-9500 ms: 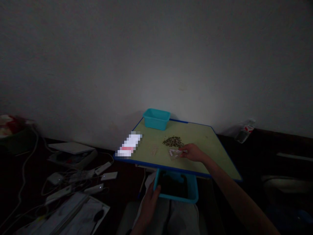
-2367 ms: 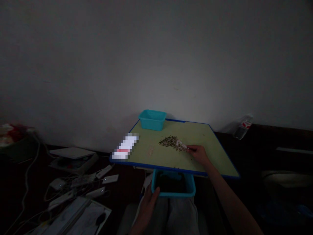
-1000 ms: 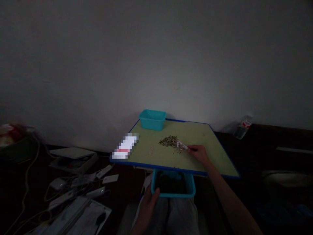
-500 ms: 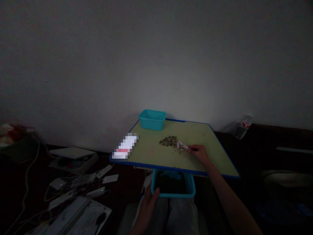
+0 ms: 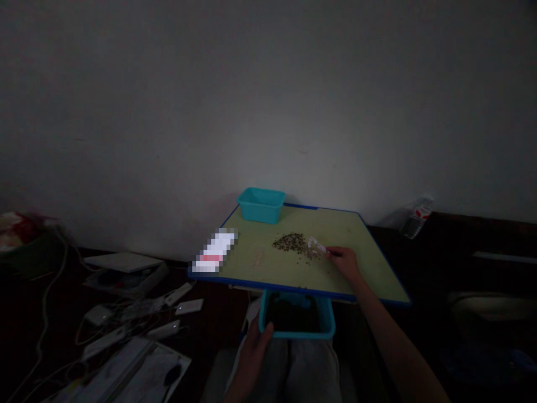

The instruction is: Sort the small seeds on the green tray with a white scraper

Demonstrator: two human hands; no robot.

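My right hand [image 5: 343, 261] is closed on the thin end of a small pale scoop-like tool [image 5: 318, 245]; its exact kind is hard to make out in the dim light. The tool's wider end is at the right edge of a heap of dark and light grains [image 5: 290, 242], perhaps seeds, on the table. Below the table's front edge, my left hand [image 5: 257, 341] grips the left near corner of a turquoise plastic tub [image 5: 300, 335] over my lap, its thumb on the rim. Dark material covers the tub's bottom.
A second turquoise tub [image 5: 262, 212] stands at the back left of the blue-edged table [image 5: 364, 280]. A blurred-out white rectangle [image 5: 216, 251] lies at the left edge, near a small patch of pale grains [image 5: 257, 258]. Cables and white adapters [image 5: 188, 307] clutter the floor at left.
My right hand has drawn the pale tool slightly right, away from the heap, and the tool is turned a little. My left hand and both tubs have stayed put.
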